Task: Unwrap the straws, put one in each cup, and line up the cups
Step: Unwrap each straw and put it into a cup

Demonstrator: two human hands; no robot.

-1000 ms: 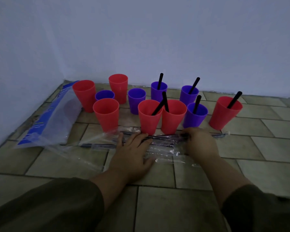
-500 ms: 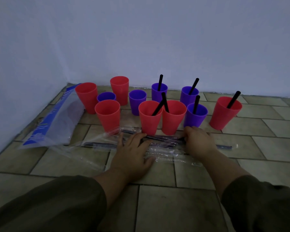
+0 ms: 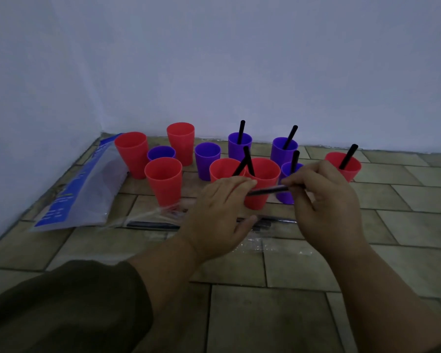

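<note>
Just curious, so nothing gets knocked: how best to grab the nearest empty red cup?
Probably round its upper wall, from the near side: the red cup stands upright, widens toward the rim, and a purple cup crowds behind it.

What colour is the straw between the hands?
The straw is black, clearest in the head view.

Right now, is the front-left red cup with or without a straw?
Without a straw: the front-left red cup shows a bare mouth; nothing black rises from it.
</note>
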